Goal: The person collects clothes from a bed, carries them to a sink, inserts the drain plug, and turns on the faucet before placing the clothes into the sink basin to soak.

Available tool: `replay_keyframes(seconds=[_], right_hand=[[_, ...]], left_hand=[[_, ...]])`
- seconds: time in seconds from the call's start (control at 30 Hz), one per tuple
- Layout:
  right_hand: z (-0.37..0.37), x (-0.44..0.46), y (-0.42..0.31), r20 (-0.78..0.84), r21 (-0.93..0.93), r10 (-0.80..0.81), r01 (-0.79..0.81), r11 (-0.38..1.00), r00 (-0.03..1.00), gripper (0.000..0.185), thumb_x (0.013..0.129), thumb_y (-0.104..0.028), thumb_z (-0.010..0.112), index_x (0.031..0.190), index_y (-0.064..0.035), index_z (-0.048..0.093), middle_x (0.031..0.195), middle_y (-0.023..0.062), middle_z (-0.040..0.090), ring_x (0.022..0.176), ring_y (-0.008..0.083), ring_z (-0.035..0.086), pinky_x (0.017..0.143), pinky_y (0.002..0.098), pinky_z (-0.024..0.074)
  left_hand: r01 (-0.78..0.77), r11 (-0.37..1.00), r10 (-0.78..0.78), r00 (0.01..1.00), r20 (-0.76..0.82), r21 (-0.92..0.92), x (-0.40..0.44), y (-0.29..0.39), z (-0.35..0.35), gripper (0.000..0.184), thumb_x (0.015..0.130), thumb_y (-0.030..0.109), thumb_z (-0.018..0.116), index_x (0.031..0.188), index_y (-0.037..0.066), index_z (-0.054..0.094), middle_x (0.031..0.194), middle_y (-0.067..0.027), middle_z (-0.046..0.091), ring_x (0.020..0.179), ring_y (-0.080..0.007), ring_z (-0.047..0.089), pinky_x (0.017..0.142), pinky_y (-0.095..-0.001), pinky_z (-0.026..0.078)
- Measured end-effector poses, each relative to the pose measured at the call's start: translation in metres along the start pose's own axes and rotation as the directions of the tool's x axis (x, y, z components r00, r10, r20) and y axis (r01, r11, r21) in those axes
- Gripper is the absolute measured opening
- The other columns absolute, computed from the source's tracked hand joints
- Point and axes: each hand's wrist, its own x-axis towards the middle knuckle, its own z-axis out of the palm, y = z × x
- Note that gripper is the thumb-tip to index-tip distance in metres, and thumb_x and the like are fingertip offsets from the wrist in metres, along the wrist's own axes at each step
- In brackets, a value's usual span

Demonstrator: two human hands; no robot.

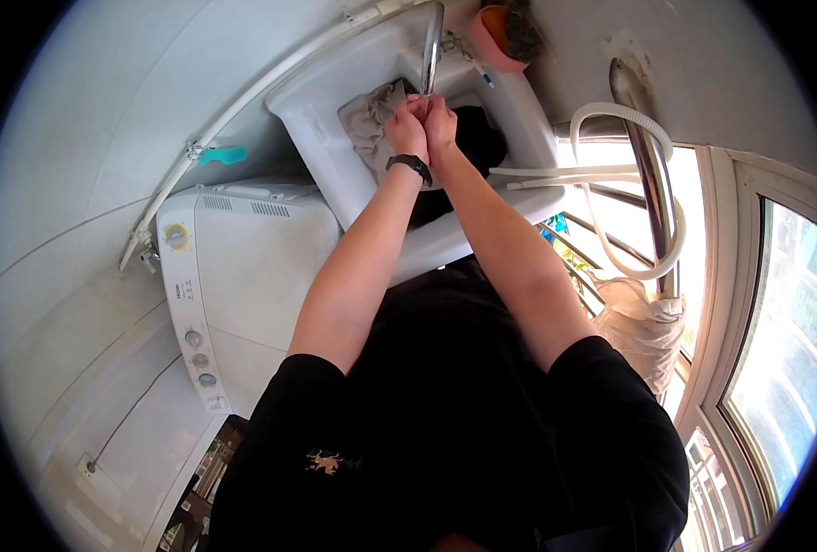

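Observation:
My left hand (406, 129), with a dark watch (412, 168) on its wrist, meets my right hand (439, 122) just below the end of the metal faucet (431, 46). The fingers of both are curled and pressed together; anything between them is hidden. Below the hands is a white sink (321, 175). Light grey cloth (368, 129) lies in its left part, and black cloth (480, 138) lies to the right, partly covered by my forearm.
A white washing machine (257, 267) with knobs stands left of the sink. A pink pot (500, 41) sits at the sink's back right corner. A pale hose (601, 110) loops over a metal pipe (652, 184) beside the window (776, 340). A teal clip (222, 155) hangs from the white wall pipe (243, 115).

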Motion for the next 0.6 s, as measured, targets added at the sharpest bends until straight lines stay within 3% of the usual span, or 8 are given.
replay_keyframes(seconds=[0.03, 0.13, 0.23, 0.33, 0.43, 0.53, 0.57, 0.6], right_hand=[[0.003, -0.006, -0.005, -0.014, -0.015, -0.013, 0.013, 1.0, 1.0, 0.038, 0.098, -0.03, 0.051, 0.076, -0.0031, 0.065, 0.074, 0.0078, 0.068, 0.063, 0.0171, 0.061, 0.063, 0.0322, 0.049], [0.002, -0.003, -0.005, 0.005, -0.101, -0.032, 0.032, 0.994, 0.999, 0.039, 0.097, -0.03, 0.046, 0.096, -0.0018, 0.073, 0.085, 0.0086, 0.072, 0.073, 0.0183, 0.065, 0.071, 0.0315, 0.0517], [0.008, -0.01, -0.012, -0.029, 0.024, -0.018, 0.019, 1.0, 0.999, 0.034, 0.097, -0.029, 0.053, 0.076, -0.0044, 0.061, 0.073, 0.0069, 0.067, 0.063, 0.0172, 0.061, 0.062, 0.0312, 0.0488], [0.017, -0.015, -0.02, 0.023, 0.168, -0.002, -0.002, 0.986, 1.0, 0.033, 0.097, -0.028, 0.054, 0.075, -0.0049, 0.06, 0.074, 0.0074, 0.067, 0.063, 0.0174, 0.062, 0.062, 0.0303, 0.0497], [0.016, -0.006, -0.018, 0.042, 0.086, -0.056, 0.052, 0.995, 0.998, 0.033, 0.097, -0.027, 0.054, 0.078, -0.0023, 0.064, 0.076, 0.0091, 0.069, 0.064, 0.0181, 0.064, 0.063, 0.0301, 0.0516], [-0.007, -0.015, -0.033, -0.037, -0.082, -0.083, 0.08, 0.993, 0.996, 0.035, 0.096, -0.027, 0.053, 0.089, 0.0018, 0.072, 0.079, 0.0094, 0.071, 0.071, 0.0201, 0.067, 0.07, 0.0315, 0.0537], [-0.028, -0.005, -0.028, -0.036, 0.01, -0.088, 0.088, 0.996, 0.995, 0.033, 0.095, -0.025, 0.054, 0.088, 0.0021, 0.072, 0.08, 0.0098, 0.071, 0.072, 0.0204, 0.067, 0.07, 0.0318, 0.0538], [-0.045, -0.011, -0.032, -0.132, -0.024, -0.105, 0.102, 0.994, 0.986, 0.034, 0.095, -0.025, 0.054, 0.088, 0.0025, 0.072, 0.08, 0.0098, 0.071, 0.071, 0.0202, 0.067, 0.07, 0.0323, 0.0541]], left_hand=[[-0.004, 1.0, 0.004, 1.0, 0.0, -0.004, -0.001, 0.003, 0.001, 0.034, 0.1, 0.029, 0.046, 0.1, 0.0, 0.065, 0.097, -0.0101, 0.072, 0.088, -0.0222, 0.068, 0.082, -0.0328, 0.053], [-0.002, 0.997, 0.005, 0.999, 0.038, -0.076, -0.004, 0.01, 0.005, 0.034, 0.099, 0.028, 0.046, 0.101, 0.0, 0.064, 0.096, -0.0092, 0.071, 0.087, -0.0215, 0.067, 0.081, -0.0323, 0.053], [-0.017, 0.999, 0.018, 1.0, 0.025, -0.047, -0.006, 0.013, 0.007, 0.034, 0.098, 0.027, 0.046, 0.105, -0.002, 0.062, 0.096, -0.0098, 0.072, 0.087, -0.0216, 0.067, 0.082, -0.032, 0.053], [-0.023, 0.998, 0.025, 0.999, 0.036, -0.054, -0.002, 0.015, 0.006, 0.035, 0.101, 0.024, 0.043, 0.096, -0.001, 0.067, 0.092, -0.0111, 0.073, 0.084, -0.0202, 0.07, 0.079, -0.0305, 0.054], [-0.04, 0.977, 0.047, 0.999, 0.027, -0.21, -0.001, 0.016, 0.011, 0.035, 0.099, 0.024, 0.044, 0.096, -0.001, 0.068, 0.092, -0.0107, 0.073, 0.085, -0.0216, 0.069, 0.08, -0.0313, 0.053], [0.14, 0.969, -0.102, 0.977, 0.185, -0.206, -0.004, -0.007, 0.015, 0.033, 0.097, 0.026, 0.045, 0.095, 0.003, 0.069, 0.096, -0.0081, 0.072, 0.091, -0.0225, 0.067, 0.086, -0.0338, 0.051], [0.111, 0.982, -0.076, 0.972, 0.223, -0.151, 0.002, -0.033, 0.014, 0.032, 0.097, 0.027, 0.046, 0.097, 0.005, 0.069, 0.095, -0.0071, 0.072, 0.092, -0.022, 0.068, 0.086, -0.0339, 0.052], [0.266, 0.947, -0.219, 0.944, 0.246, -0.179, -0.018, -0.041, 0.019, 0.032, 0.098, 0.029, 0.047, 0.1, 0.008, 0.07, 0.095, -0.0052, 0.073, 0.092, -0.0204, 0.068, 0.086, -0.0334, 0.051]])
